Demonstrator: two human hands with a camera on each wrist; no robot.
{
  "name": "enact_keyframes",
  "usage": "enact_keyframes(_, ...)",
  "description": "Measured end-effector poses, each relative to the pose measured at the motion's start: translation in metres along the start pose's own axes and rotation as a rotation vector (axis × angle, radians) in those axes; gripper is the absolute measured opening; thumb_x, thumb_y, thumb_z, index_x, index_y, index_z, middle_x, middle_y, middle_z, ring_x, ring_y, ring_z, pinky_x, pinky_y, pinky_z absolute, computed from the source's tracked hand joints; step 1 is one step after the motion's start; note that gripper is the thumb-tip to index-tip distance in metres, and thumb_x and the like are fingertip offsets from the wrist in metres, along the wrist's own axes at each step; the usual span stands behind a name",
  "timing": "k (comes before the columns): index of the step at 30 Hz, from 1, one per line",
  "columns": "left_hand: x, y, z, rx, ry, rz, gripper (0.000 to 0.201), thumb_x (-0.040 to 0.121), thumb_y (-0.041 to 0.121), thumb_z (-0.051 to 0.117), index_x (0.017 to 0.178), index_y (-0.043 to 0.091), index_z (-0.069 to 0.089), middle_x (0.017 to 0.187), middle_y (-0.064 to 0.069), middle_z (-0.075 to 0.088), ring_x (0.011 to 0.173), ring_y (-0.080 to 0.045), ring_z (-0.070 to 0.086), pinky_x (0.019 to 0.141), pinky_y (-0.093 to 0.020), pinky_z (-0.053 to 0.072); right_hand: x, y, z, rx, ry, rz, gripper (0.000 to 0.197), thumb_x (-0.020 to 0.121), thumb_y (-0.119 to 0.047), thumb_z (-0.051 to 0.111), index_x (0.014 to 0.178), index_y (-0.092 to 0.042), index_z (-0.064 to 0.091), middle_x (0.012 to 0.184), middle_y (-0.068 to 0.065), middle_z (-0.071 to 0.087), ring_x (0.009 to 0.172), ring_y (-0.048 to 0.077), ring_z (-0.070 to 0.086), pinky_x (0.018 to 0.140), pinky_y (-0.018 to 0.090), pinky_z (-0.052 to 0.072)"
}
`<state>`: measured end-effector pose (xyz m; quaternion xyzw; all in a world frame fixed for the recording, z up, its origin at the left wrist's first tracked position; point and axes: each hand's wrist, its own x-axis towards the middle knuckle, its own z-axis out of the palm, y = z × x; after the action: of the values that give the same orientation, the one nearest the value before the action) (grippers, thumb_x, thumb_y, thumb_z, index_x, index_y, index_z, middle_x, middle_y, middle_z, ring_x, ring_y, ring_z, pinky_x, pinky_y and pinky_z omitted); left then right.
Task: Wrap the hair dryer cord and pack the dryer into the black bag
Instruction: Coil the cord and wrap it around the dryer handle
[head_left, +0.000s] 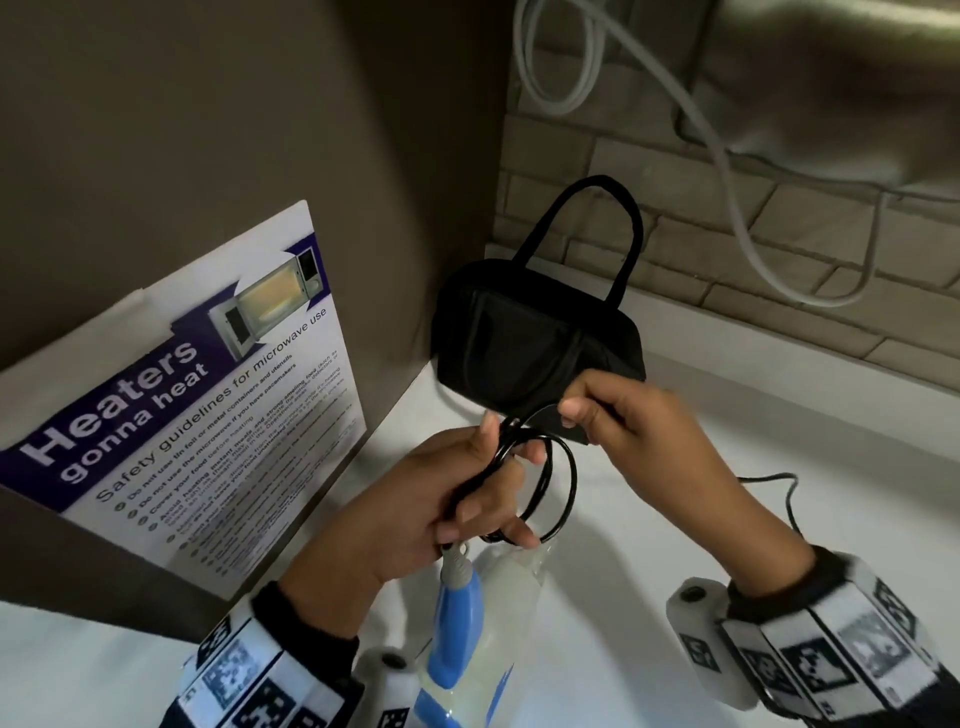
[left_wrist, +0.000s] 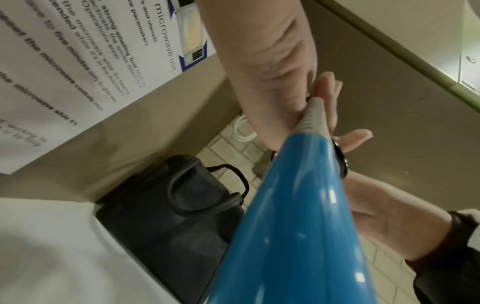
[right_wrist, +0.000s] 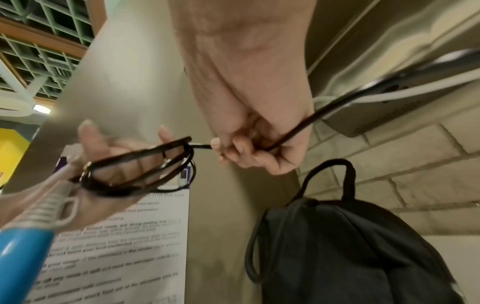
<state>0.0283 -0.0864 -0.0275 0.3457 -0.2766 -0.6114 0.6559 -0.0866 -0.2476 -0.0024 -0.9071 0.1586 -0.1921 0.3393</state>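
Observation:
My left hand (head_left: 457, 499) grips several loops of the black cord (head_left: 563, 483) just above the dryer's grey strain relief. The blue and white hair dryer (head_left: 460, 623) hangs below that hand, and its blue handle (left_wrist: 293, 226) fills the left wrist view. My right hand (head_left: 618, 415) pinches the free run of cord (right_wrist: 285, 133) close to the loops (right_wrist: 145, 166). The black bag (head_left: 530, 343) stands in the back corner of the counter with its handle up, just behind both hands. I cannot tell whether its top is open.
A microwave safety poster (head_left: 197, 405) is taped to the brown cabinet side on the left. A white cable (head_left: 727, 171) hangs on the brick wall behind. The rest of the black cord (head_left: 779, 488) trails over the white counter (head_left: 753, 415) to the right.

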Motion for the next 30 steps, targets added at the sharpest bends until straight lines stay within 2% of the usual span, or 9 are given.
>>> enact_keyframes(5,-0.004,0.006,0.002,-0.095,0.058,0.088,0.029,0.096,0.024,0.031,0.092,0.006,0.053,0.045,0.011,0.039,0.035,-0.002,0.036,0.07,-0.032,0.056,-0.013,0.034,0.022,-0.249,-0.11,0.02,0.018,0.094,-0.041,0.044,0.077,-0.037,0.052,0.05,-0.011,0.045,0.052,0.011,0.048,0.051,0.02,0.033)
enact_keyframes(8,-0.003,0.008,0.004,-0.162,0.125,0.125,0.026,0.096,0.021,0.031,0.083,0.009,0.051,0.049,0.009,0.041,0.041,-0.007,0.044,0.076,-0.035,0.056,-0.026,0.034,0.033,-0.357,-0.259,0.031,0.022,0.096,-0.044,0.038,0.103,-0.038,0.059,0.075,-0.005,0.064,0.076,0.024,0.062,0.063,0.033,0.044)
enact_keyframes(13,0.007,0.004,0.001,-0.131,0.285,0.252,0.028,0.1,0.021,0.026,0.09,0.006,0.047,0.085,-0.01,0.074,0.085,-0.029,0.073,0.086,-0.041,0.056,-0.057,0.01,0.049,-0.492,-0.472,-0.045,0.035,0.1,-0.037,0.031,0.135,-0.036,0.032,0.106,0.003,0.062,0.097,0.03,0.061,0.073,0.036,0.046)
enact_keyframes(17,0.014,0.003,0.004,0.091,0.362,0.22,0.025,0.103,0.027,0.021,0.099,0.009,0.039,0.112,-0.016,0.07,0.105,-0.033,0.067,0.099,-0.042,0.046,-0.059,-0.018,0.029,-0.433,-0.365,-0.098,0.027,0.097,-0.039,0.031,0.112,-0.033,0.053,0.094,-0.003,0.062,0.084,0.024,0.064,0.067,0.035,0.052)
enact_keyframes(20,0.02,-0.004,0.013,0.287,0.438,0.112,0.034,0.103,0.03,0.024,0.1,0.002,0.043,0.104,-0.005,0.074,0.099,-0.023,0.069,0.096,-0.038,0.046,-0.048,-0.038,0.008,-0.454,-0.212,-0.181,0.034,0.088,-0.042,0.034,0.086,-0.026,0.064,0.073,-0.005,0.061,0.059,0.019,0.062,0.048,0.027,0.048)
enact_keyframes(23,0.019,-0.009,0.022,0.594,0.49,0.003,0.031,0.098,0.039,0.035,0.087,0.018,0.055,0.08,-0.001,0.069,0.081,-0.022,0.064,0.08,-0.031,0.047,-0.036,-0.041,-0.007,-0.365,-0.144,-0.165,0.036,0.086,-0.046,0.038,0.082,-0.021,0.065,0.075,-0.002,0.059,0.062,0.02,0.06,0.052,0.037,0.051)
enact_keyframes(25,0.018,-0.008,0.026,0.483,0.321,-0.044,0.035,0.1,0.036,0.032,0.088,0.01,0.053,0.062,-0.005,0.067,0.056,-0.019,0.06,0.076,-0.031,0.051,-0.027,-0.035,-0.015,-0.314,-0.05,-0.173,0.027,0.085,-0.039,0.051,0.076,-0.017,0.065,0.072,-0.003,0.055,0.062,0.016,0.058,0.055,0.036,0.049)
enact_keyframes(27,0.014,-0.002,0.028,0.254,0.177,-0.087,0.039,0.101,0.033,0.028,0.093,0.003,0.052,0.044,-0.002,0.055,0.035,-0.012,0.045,0.077,-0.035,0.057,-0.02,-0.028,-0.021,-0.24,0.037,-0.139,0.021,0.083,-0.035,0.057,0.075,-0.018,0.064,0.072,-0.007,0.055,0.066,0.01,0.055,0.059,0.02,0.044)
enact_keyframes(30,0.01,0.0,0.023,0.076,0.026,-0.084,0.048,0.097,0.044,0.027,0.094,0.005,0.055,0.038,0.007,0.039,0.029,-0.005,0.03,0.067,-0.031,0.056,-0.013,-0.017,-0.022,-0.086,0.044,0.004,0.009,0.09,-0.03,0.06,0.082,-0.026,0.062,0.079,-0.011,0.06,0.078,0.001,0.057,0.068,0.01,0.039)
